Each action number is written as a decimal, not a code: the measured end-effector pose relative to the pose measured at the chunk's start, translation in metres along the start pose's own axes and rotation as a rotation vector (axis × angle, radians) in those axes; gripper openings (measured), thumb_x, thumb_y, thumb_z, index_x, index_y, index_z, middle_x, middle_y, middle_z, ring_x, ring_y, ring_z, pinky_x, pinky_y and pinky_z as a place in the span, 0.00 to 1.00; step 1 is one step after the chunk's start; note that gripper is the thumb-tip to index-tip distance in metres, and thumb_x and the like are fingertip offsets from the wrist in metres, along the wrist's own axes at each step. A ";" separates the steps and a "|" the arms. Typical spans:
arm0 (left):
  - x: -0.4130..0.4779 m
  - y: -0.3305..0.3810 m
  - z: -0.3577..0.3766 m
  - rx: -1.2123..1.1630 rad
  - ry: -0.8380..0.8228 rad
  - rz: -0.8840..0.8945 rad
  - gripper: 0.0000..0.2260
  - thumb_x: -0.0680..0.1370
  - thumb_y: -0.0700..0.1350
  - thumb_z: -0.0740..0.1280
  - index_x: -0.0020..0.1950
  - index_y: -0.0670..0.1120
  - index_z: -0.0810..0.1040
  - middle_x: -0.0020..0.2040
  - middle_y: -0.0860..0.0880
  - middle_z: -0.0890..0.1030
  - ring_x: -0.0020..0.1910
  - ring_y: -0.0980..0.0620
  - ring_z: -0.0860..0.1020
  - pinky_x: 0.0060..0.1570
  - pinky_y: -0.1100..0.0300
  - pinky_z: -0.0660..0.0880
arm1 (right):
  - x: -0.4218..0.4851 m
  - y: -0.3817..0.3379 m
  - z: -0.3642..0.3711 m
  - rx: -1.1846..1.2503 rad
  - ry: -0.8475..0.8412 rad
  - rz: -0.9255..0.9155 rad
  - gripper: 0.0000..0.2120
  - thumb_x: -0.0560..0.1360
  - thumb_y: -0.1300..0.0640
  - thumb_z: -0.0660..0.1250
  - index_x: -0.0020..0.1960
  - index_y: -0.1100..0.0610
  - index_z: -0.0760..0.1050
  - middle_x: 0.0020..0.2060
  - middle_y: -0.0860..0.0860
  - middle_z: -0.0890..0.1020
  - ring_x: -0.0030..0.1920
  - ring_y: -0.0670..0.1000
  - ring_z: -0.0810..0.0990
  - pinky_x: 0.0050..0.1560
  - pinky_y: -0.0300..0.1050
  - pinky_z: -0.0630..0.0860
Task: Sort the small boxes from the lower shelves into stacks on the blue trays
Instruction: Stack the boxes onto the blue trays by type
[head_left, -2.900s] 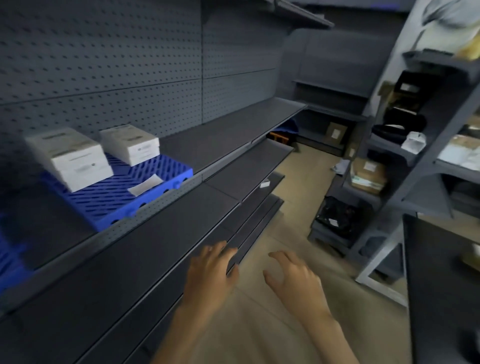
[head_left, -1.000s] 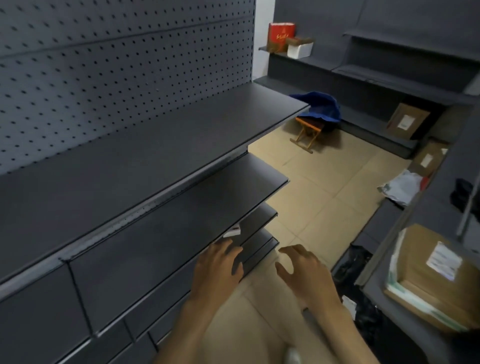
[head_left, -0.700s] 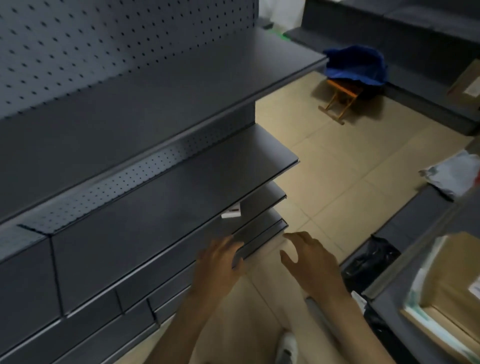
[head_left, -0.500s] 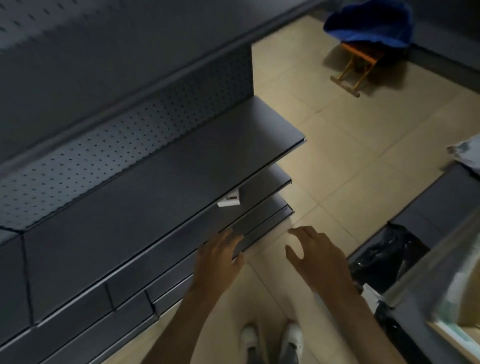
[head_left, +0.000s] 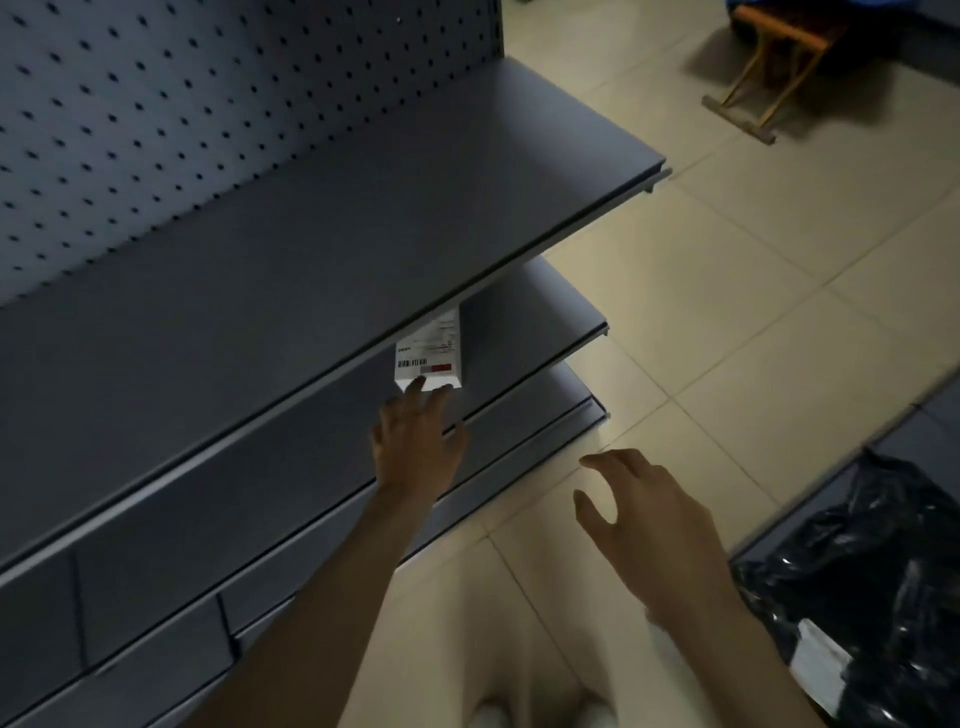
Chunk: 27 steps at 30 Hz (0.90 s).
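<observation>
Hands: the left hand (head_left: 415, 441) is stretched forward with fingers straight, its fingertips laid against the near end of the box (head_left: 431, 353); the right hand (head_left: 654, 530) is held loosely spread above the floor (head_left: 727, 312), with nothing grasped. The box is seen on a lower shelf (head_left: 524, 317), partly hidden beneath the upper shelf (head_left: 311, 234). A bag (head_left: 857, 582) is seen at right.

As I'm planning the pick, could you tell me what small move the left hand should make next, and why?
Probably close the left hand round the white box: its straight fingertips only touch the box's near end on the lower shelf, so no grip is formed yet.
</observation>
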<state>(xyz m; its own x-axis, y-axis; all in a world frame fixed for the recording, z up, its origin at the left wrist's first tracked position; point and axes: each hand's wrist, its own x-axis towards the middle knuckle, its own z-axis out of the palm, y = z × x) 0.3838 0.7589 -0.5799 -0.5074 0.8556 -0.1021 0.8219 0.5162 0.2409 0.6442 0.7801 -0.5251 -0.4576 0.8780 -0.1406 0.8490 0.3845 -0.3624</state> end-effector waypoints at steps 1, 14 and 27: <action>0.012 -0.002 0.009 0.009 0.009 -0.015 0.26 0.78 0.56 0.68 0.76 0.58 0.68 0.78 0.52 0.65 0.70 0.40 0.68 0.62 0.41 0.72 | 0.006 0.004 0.008 -0.002 -0.003 -0.003 0.19 0.80 0.42 0.62 0.69 0.43 0.73 0.66 0.42 0.77 0.56 0.49 0.80 0.45 0.45 0.78; 0.099 -0.021 0.088 -0.083 0.212 -0.129 0.31 0.76 0.69 0.64 0.77 0.67 0.60 0.78 0.52 0.60 0.68 0.35 0.65 0.62 0.37 0.73 | 0.059 0.041 0.095 -0.062 0.071 -0.009 0.18 0.81 0.42 0.60 0.70 0.42 0.71 0.66 0.42 0.75 0.58 0.48 0.78 0.45 0.44 0.78; -0.029 -0.033 0.040 -0.170 0.256 0.031 0.21 0.74 0.58 0.67 0.68 0.64 0.76 0.74 0.54 0.68 0.57 0.43 0.74 0.52 0.53 0.67 | -0.018 -0.019 0.007 -0.007 -0.041 -0.018 0.19 0.80 0.42 0.62 0.70 0.42 0.71 0.71 0.42 0.70 0.62 0.48 0.76 0.51 0.45 0.79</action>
<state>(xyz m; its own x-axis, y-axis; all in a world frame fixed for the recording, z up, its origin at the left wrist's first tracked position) 0.3823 0.7185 -0.6237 -0.5488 0.8225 0.1492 0.7941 0.4573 0.4003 0.6344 0.7546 -0.5221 -0.4833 0.8584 -0.1719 0.8422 0.4022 -0.3591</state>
